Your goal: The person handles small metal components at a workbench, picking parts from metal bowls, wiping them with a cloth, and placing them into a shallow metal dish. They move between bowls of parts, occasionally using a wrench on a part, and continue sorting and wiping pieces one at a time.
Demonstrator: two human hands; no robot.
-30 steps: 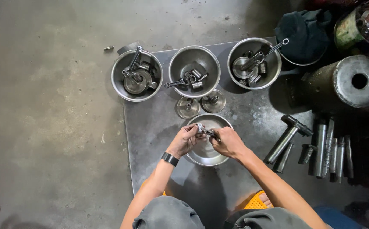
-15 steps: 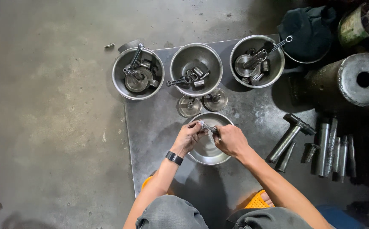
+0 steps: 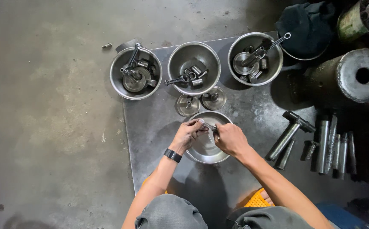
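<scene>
Grey concrete floor (image 3: 44, 106), stained, seen from the head camera; dark metal sheet (image 3: 159, 135) laid on it. Above the nearest steel bowl (image 3: 205, 153), both hands meeting. Left hand (image 3: 187, 135), black watch at the wrist, fingers curled shut round a small ring-shaped metal part (image 3: 201, 123). Right hand (image 3: 231, 139) closed on a slim metal tool (image 3: 212, 127), its tip touching that part. Farther back, three steel bowls in a row, left bowl (image 3: 117, 82), middle bowl (image 3: 193, 55) and right bowl (image 3: 235, 48), each holding engine parts. Between the rows, two small round caps (image 3: 200, 101). On the right, a hammer (image 3: 288, 133) beside a row of steel rods (image 3: 332, 144); beyond, a large metal cylinder (image 3: 345, 76).
</scene>
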